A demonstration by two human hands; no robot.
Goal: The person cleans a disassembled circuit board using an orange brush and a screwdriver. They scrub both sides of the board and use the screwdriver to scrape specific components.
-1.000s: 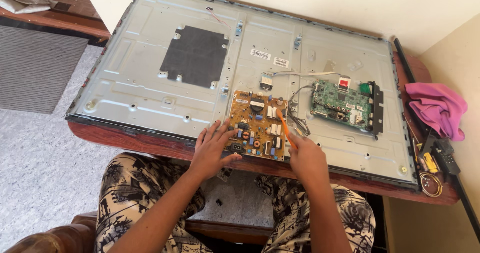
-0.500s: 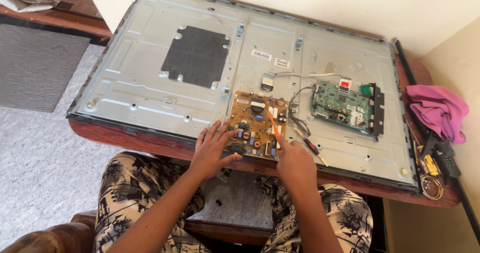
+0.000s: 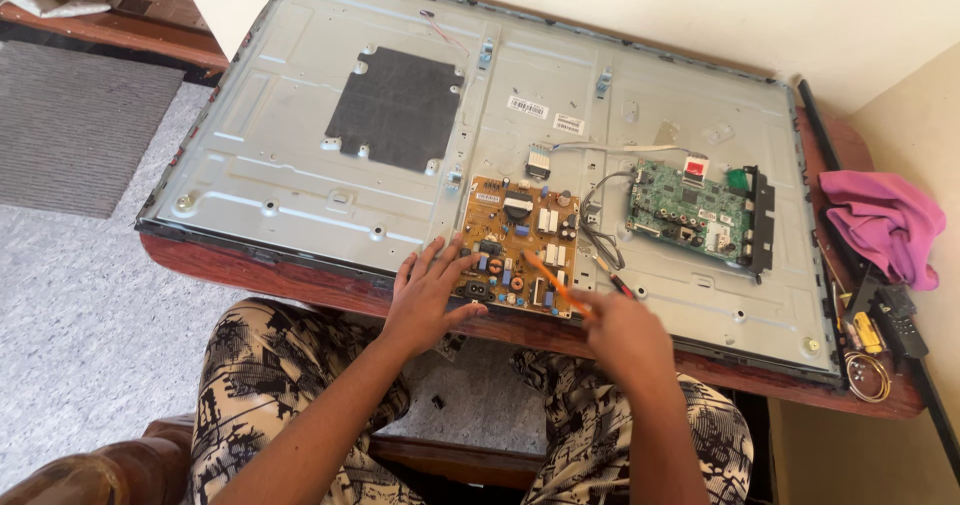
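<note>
Two hands at work on tan power board (image 3: 520, 247), mounted on metal rear of flat panel (image 3: 300, 135) lying across wooden counter (image 3: 250, 270) — left hand (image 3: 428, 293) spread flat, steadying board edge; right hand (image 3: 622, 333) in closed grip on orange-handled tool (image 3: 552, 283), tip over board. Step looks like probing or unfastening — next move calls for steady tip placement.

My arms were bare to the elbows, no sleeves, rings or watch on my hands. I wore loose trousers (image 3: 300, 385) in a cream and black leafy print.
</note>
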